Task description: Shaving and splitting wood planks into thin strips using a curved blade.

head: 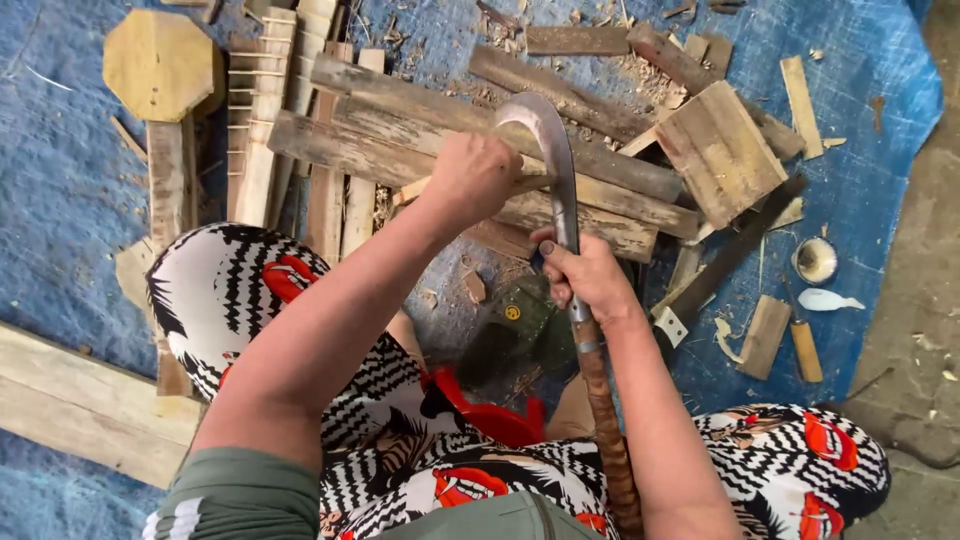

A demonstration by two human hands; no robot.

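While I look down from the head camera, my left hand (pixel 478 178) is closed in a fist around a thin strip of wood (pixel 420 188), pinning it across the stacked planks (pixel 480 135) in the middle of the scene. My right hand (pixel 585 275) is clamped where the curved blade (pixel 553 160) meets its long handle (pixel 605 430), with the hooked tip arcing over to the far side of the left fist. The hands sit close together but do not touch.

I judge the blade to be stiff, heavy at the tip and sharp on its inner curve, so the safe hold is low, at the metal collar and the wrapped handle, where the right hand already sits. The strip looks light, dry and apt to split, best gripped well back from the edge.

As for containers, a small round metal cup (pixel 815 260) stands to the right on the blue tarp (pixel 60 180); I cannot tell what is in it. Beside it lie a pale white object (pixel 828 299) and a small tool with a wooden handle (pixel 806 350). Far left rests an eight-sided wooden piece (pixel 158 62), and shavings litter the tarp around the planks.
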